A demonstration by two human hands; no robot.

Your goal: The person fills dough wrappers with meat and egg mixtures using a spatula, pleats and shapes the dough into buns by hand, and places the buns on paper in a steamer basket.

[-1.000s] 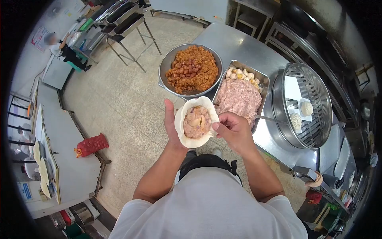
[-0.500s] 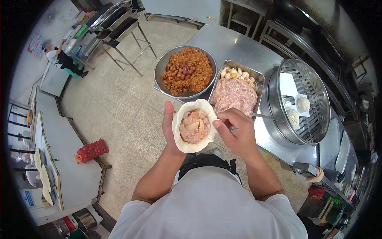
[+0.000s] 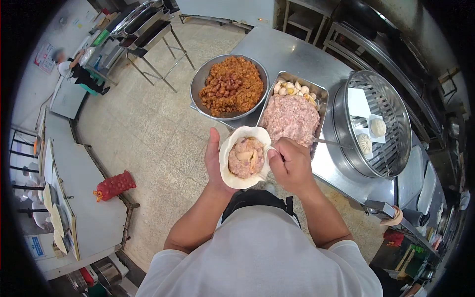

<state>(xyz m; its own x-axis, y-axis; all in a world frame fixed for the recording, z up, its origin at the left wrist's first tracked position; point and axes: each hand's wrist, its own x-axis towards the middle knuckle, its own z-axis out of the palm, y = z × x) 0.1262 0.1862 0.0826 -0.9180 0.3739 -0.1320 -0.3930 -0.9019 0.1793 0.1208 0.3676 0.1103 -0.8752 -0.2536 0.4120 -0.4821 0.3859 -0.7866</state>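
Observation:
On the palm of my left hand (image 3: 213, 166) lies a round dough wrapper (image 3: 225, 157), with the thumb held up beside its left edge. Pink minced meat filling (image 3: 240, 169) with a pale piece on top fills the wrapper's middle. My right hand (image 3: 293, 167) pinches the wrapper's right edge between thumb and bent fingers, where the dough is gathered. Just beyond that hand, a metal tray (image 3: 324, 101) holds pink minced meat (image 3: 291, 118) and pale yellowish pieces (image 3: 295, 90). A thin metal handle (image 3: 332, 143) sticks out of the meat to the right.
A metal bowl (image 3: 194, 89) of reddish-brown filling stands left of the tray on the steel table (image 3: 277, 52). At right, a steamer (image 3: 402, 148) holds two buns (image 3: 378, 127) on paper squares. A red net sack (image 3: 115, 186) lies at left. Another person (image 3: 74, 72) sits far left.
Both hands and the wrapper have shifted slightly right. My right-hand fingers have curled tighter at the wrapper's edge. The far person's arms have moved.

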